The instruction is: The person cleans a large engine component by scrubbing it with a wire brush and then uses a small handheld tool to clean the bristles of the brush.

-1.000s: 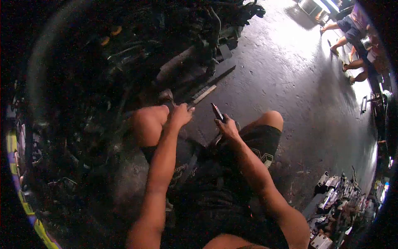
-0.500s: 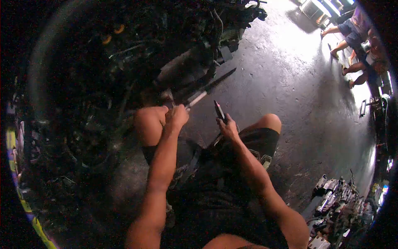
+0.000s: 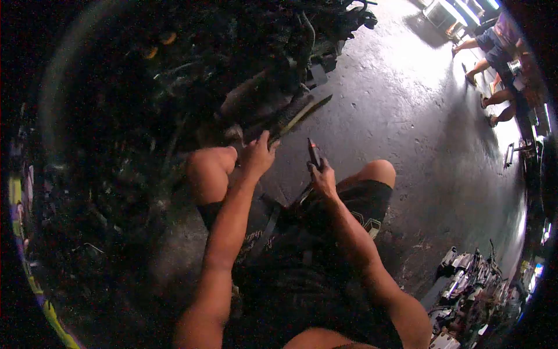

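Note:
My left hand is closed around the near end of a long narrow dark strip, which tapers to a point and has a pale yellowish edge. The strip slants up and to the right, beside a heap of dark parts. My right hand grips a slim dark handheld tool with a small reddish spot near its upper end. The tool points upward, apart from the strip; its exact kind is too dim to make out. Both hands are over the space between my bent knees.
A large dark pile of tangled parts covers the left side. Scrap metal pieces are heaped at the lower right on the grey floor. Other people are at the upper right, near a pale box-shaped object.
My left hand has moved slightly up and right, and the strip has turned so its pale edge now shows differently. My right hand and its tool have shifted slightly right.

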Demonstrator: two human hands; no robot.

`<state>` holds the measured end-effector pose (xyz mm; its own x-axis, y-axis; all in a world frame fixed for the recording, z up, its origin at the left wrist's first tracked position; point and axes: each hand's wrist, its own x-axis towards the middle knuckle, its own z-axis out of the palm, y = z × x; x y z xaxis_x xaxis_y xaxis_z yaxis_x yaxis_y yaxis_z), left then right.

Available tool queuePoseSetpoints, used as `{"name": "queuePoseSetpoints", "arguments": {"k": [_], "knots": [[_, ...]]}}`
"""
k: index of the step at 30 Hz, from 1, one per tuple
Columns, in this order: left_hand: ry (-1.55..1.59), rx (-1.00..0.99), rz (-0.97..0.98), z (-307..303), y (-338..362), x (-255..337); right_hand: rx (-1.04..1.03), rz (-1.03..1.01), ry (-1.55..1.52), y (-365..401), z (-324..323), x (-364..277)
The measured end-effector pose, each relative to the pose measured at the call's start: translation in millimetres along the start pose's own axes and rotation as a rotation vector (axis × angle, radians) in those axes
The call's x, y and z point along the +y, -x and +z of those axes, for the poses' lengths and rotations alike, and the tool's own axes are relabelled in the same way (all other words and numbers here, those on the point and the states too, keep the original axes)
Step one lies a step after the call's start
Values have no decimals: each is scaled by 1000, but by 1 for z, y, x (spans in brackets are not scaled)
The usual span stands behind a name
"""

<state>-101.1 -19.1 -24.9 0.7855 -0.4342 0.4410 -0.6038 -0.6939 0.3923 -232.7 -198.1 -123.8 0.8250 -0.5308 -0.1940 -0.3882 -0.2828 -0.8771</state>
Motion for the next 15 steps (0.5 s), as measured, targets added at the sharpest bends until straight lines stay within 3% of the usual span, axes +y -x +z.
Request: {"name": "queuePoseSetpoints", "arguments": {"k": [2,5,8,9,11,12,14,15], "knots": [[66,-449,-373,16,8,-19,97,-26,-20,5,2,-9],[68,-536,-386,-15,-2,8,107,-158,-188,1,-4,-4],[154,-386,-308,-5,4,8,55,24,-81,-6,10,24],[152,-389,-303,-7,6,5,131,-125,-111,2,5,1],[-137,-722,-418,-10,6,-1,246,-391,-145,-1,0,-8],[-128,-717,-423,-11,4,-2,241,-398,-137,-7,2,3],[-194,-953,-359,-15,9,-3,84,-98,-235,-7,9,28],[-195,-958,-369,-13,13,-3,74,-92,-235,-3,9,26]]}}
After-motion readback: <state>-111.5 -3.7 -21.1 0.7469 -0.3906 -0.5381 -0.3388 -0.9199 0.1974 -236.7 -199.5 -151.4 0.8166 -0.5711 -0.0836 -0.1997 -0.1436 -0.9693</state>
